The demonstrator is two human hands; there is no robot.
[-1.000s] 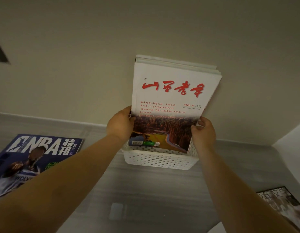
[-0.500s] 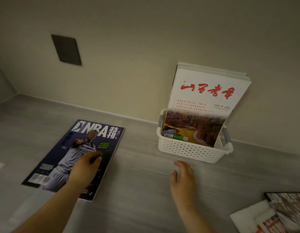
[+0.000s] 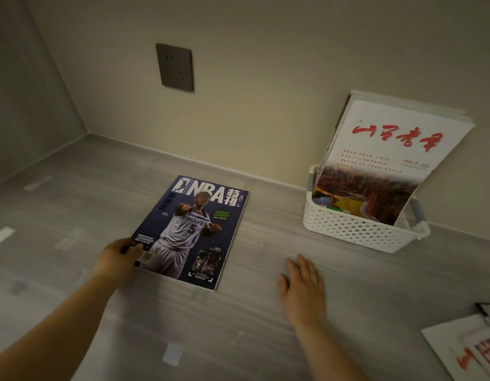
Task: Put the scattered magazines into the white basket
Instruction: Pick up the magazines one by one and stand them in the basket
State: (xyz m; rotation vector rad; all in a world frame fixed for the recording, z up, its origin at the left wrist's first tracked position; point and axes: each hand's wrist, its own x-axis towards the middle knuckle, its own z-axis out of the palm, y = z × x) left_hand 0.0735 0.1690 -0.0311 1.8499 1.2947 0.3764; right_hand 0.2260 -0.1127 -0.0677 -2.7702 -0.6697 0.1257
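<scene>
Right, the NBA magazine (image 3: 194, 229) lies flat, cover up, on the surface (image 3: 255, 320), well apart from the white basket (image 3: 359, 233). Its long axis runs roughly 7 to 1 o'clock, masthead at the far end.

The left hand (image 3: 118, 257) is at the near-left corner, so the magazine extends from it toward 1–2 o'clock. The thumb sits on the cover. The other fingers are hidden by the back of the hand and the corner, but it reads as a pinch on the corner. I can't tell whether the corner is off the surface yet.

The right hand (image 3: 303, 287) is at 4 o'clock of the magazine, not touching it. It lies palm down on the surface, fingers (image 3: 304, 266) straight, holding nothing.

The basket sits at about 3 o'clock from the magazine and 1 o'clock from the right hand, against the wall. A red-title magazine (image 3: 389, 160) already stands upright in it, leaning on the wall, with others behind.

My read:
- The left hand has the grasp, but the right is nearer the basket.
- The carry goes toward 3 o'clock.
- The magazine has to tip from flat to upright, with one short edge down, to slot in front of the stack.
- A one-corner pinch may let it sag, so the right hand could support the far-right edge.

More loose magazines (image 3: 469, 350) lie at 5 o'clock.
</scene>
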